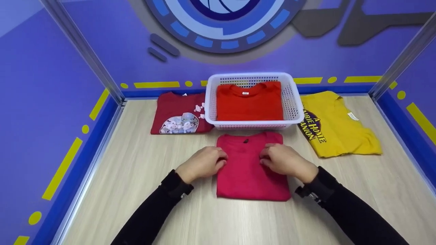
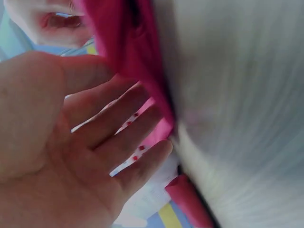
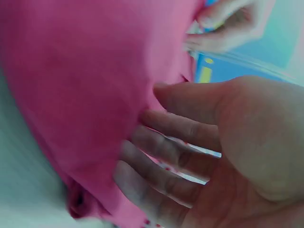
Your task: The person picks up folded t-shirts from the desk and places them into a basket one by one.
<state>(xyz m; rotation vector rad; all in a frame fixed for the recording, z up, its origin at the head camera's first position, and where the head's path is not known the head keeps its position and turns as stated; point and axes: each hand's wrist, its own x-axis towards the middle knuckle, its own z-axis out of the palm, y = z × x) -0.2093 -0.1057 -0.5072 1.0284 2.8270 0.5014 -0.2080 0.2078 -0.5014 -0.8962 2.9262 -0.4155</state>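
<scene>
A folded crimson-pink T-shirt (image 1: 250, 177) lies flat on the table, its neckline toward the basket. At its left edge is my left hand (image 1: 204, 161); in the left wrist view the fingers (image 2: 128, 137) are fairly straight and touch the pink cloth (image 2: 137, 52). My right hand (image 1: 282, 159) rests on the shirt's right side. In the right wrist view its fingers (image 3: 161, 175) are gently bent, with their tips against the cloth (image 3: 85, 71). Behind the shirt stands a white plastic basket (image 1: 253, 125) with a folded bright red T-shirt (image 1: 248, 107) inside.
Left of the basket lies a folded dark red T-shirt (image 1: 180, 109) with a printed picture, partly behind the basket's side. A folded yellow T-shirt (image 1: 344, 129) with dark lettering lies to the right. Blue printed panels (image 1: 112, 51) wall in the wooden table (image 1: 136, 163).
</scene>
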